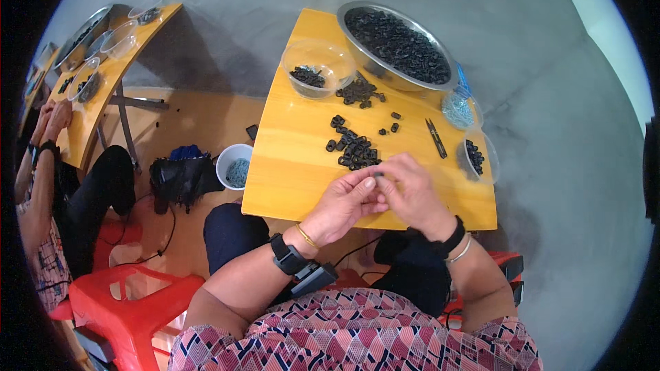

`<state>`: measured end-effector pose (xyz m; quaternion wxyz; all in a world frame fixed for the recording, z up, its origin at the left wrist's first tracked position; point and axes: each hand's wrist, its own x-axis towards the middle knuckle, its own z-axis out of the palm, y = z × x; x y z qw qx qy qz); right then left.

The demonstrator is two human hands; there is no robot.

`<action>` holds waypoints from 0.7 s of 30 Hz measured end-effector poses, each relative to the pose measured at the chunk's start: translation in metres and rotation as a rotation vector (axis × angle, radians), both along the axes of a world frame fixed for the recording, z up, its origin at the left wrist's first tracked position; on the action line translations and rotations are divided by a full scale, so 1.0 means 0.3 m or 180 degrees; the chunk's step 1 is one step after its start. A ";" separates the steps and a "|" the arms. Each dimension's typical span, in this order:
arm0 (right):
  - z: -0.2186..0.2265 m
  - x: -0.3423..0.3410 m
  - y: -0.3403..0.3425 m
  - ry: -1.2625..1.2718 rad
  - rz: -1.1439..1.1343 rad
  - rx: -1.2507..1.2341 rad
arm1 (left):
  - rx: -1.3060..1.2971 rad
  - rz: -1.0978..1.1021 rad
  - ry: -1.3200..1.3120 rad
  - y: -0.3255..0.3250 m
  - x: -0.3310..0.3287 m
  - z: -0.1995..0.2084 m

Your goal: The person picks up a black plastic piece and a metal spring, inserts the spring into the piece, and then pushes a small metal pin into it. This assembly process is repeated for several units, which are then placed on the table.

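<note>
My left hand (349, 200) and my right hand (411, 192) meet over the near edge of the yellow table (289, 158). Both are closed, fingertips pinching a small black part (378, 174) between them; its exact kind is too small to make out. Just beyond my fingers lies a pile of small black parts (356, 150). A second heap of black pieces (360, 91) sits farther back, and a few single pieces (394, 127) lie to its right. Small dark thread snips (436, 139) rest to the right of these.
A large steel basin (445, 82) of black pieces stands at the back. Clear plastic bowls (295, 62) (489, 158) and a tub of bluish bits (459, 110) sit around the table. A white bucket (221, 165) and red stool (124, 295) are at left, near another person's hands (55, 118).
</note>
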<state>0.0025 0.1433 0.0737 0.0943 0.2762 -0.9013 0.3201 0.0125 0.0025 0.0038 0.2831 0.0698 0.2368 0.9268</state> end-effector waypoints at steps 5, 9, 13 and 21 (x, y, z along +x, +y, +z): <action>0.001 0.042 -0.023 0.0262 0.0042 0.0209 | -0.0130 0.0075 0.0137 0.010 0.003 0.007; 0.017 0.058 -0.037 0.0175 0.0261 0.0071 | -0.0053 0.0072 0.0131 -0.006 0.009 0.015; 0.017 0.059 -0.032 0.0119 0.0323 0.0037 | 0.0033 0.0015 0.0130 -0.009 0.006 0.012; 0.098 -0.207 0.251 0.0442 -0.1535 0.0283 | 0.0074 -0.0093 0.0113 -0.014 0.004 -0.006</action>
